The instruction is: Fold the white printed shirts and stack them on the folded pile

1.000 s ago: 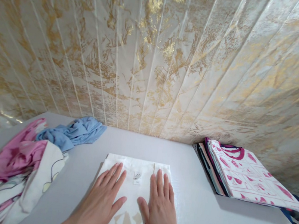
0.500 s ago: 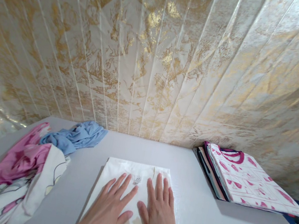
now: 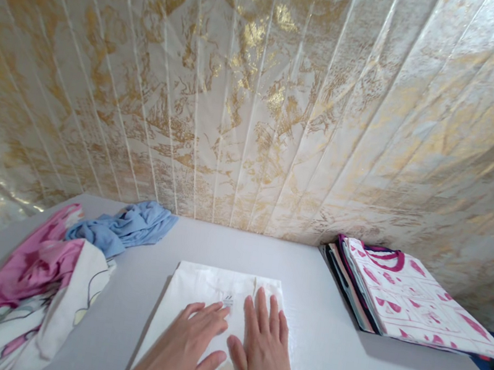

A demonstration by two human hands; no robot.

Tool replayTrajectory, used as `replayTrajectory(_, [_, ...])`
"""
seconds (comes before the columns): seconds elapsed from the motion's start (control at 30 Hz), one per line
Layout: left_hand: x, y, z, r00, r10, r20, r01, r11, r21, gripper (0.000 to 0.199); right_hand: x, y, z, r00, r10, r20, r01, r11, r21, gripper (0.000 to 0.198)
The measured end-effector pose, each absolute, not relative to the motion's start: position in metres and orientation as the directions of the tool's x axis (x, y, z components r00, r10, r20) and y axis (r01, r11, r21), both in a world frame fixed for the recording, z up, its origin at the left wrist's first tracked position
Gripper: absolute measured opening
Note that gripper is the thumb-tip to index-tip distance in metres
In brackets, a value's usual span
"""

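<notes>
A white folded T-shirt lies flat on the table in front of me, with a small grey mark near its far edge and a pink and beige print near its close edge. On its left half rests my left hand, fingers bent a little and thumb apart, grasping nothing. My right hand lies flat over the right half, fingers stretched out. Parts of the print are hidden under both hands.
On the left lie a crumpled blue garment, a pink garment and a white printed one. A stack of folded shirts sits at the right. Behind the pale table hangs a gold-patterned curtain.
My left hand's fingers have drawn in and bent, moving slightly right toward the grey mark. My right hand has stayed almost in place. The shirt lies where it was.
</notes>
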State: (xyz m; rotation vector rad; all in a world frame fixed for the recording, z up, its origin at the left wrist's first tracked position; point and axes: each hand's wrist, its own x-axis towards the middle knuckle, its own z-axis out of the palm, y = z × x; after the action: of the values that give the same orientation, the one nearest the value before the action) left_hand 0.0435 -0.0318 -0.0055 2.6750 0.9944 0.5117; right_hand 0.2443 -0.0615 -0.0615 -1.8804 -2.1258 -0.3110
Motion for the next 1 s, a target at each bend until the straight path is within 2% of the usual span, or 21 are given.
replayTrajectory(0.1, [0.044,-0.031,-0.005,0.717,0.660,0.226,0.575,-0.742,0.344,0.035,0.244,-0.061,-0.060,-0.101,0.934,0.342,0.992,0.119,-0.031,0.062])
replayTrajectory(0.23, [0.039,-0.036,-0.007,0.743,0.606,0.284,0.528,-0.792,0.306,0.046,0.244,-0.062,-0.063,-0.099,0.942,0.322,0.993,0.114,-0.029,0.061])
replayTrajectory(0.3, [0.036,-0.040,-0.008,0.762,0.572,0.305,0.512,-0.819,0.258,0.049,0.246,-0.062,-0.063,-0.107,0.941,0.320,0.992,0.122,-0.028,0.061])
replayTrajectory(0.43, [0.030,-0.047,-0.009,0.793,0.503,0.343,0.489,-0.862,0.134,0.040,0.247,-0.047,-0.041,-0.118,0.941,0.317,0.989,0.142,-0.053,0.054])
replayTrajectory(0.53, [0.026,-0.049,-0.011,0.782,0.481,0.397,0.491,-0.867,0.083,0.035,0.236,-0.022,-0.003,-0.129,0.939,0.319,0.975,0.179,-0.133,0.045])
replayTrajectory(0.67, [0.013,-0.054,-0.021,0.683,0.541,0.491,0.611,-0.791,0.021,0.038,0.200,0.019,0.035,-0.273,0.936,0.223,0.874,0.338,-0.349,0.030])
replayTrajectory(0.73, [0.002,-0.058,-0.028,0.588,0.607,0.535,0.705,-0.708,0.029,0.048,0.181,0.037,0.037,-0.338,0.922,0.188,0.818,0.387,-0.426,0.024])
replayTrajectory(0.8, [-0.009,-0.062,-0.035,0.478,0.684,0.551,0.792,-0.607,0.066,0.060,0.165,0.051,0.031,-0.370,0.915,0.159,0.797,0.401,-0.451,0.019])
replayTrajectory(0.9, [-0.023,-0.066,-0.043,0.322,0.779,0.539,0.859,-0.479,0.180,0.072,0.154,0.061,0.022,-0.395,0.911,0.120,0.794,0.405,-0.453,0.012])
replayTrajectory(1.0, [-0.026,-0.064,-0.049,0.219,0.843,0.491,0.854,-0.409,0.321,0.072,0.157,0.062,0.019,-0.443,0.887,0.131,0.726,0.441,-0.528,0.002])
